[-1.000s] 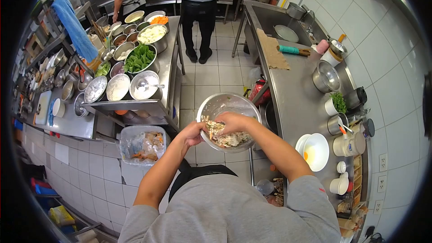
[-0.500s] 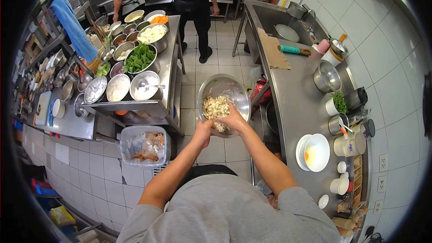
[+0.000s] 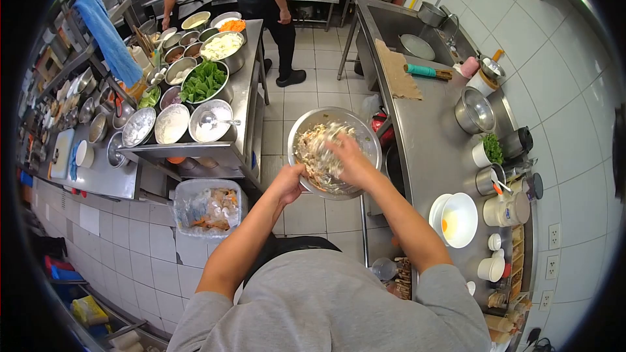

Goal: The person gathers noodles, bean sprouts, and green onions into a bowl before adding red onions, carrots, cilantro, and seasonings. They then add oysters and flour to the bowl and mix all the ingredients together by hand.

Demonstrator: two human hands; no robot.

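A steel mixing bowl (image 3: 370,140) is held over the tiled aisle. My left hand (image 3: 287,184) is closed on its near-left rim. Inside lies a pale shredded food mixture (image 3: 313,150) with orange and brown flecks. My right hand (image 3: 352,164) reaches into the bowl from the right, its fingers curled around a lifted clump of the mixture. Motion smears that clump and the fingertips.
To the left, a steel table (image 3: 225,151) bears bowls of leafy greens (image 3: 204,81) and white powder (image 3: 171,124). Below stands a plastic bin (image 3: 189,225). A white bowl with a yolk (image 3: 458,221) sits on the right counter (image 3: 424,150). Two people stand ahead.
My right hand has shifted right and lifted some mixture, which now blurs. The bowl has moved slightly right, with my left hand still at its rim. One person ahead has shifted left.
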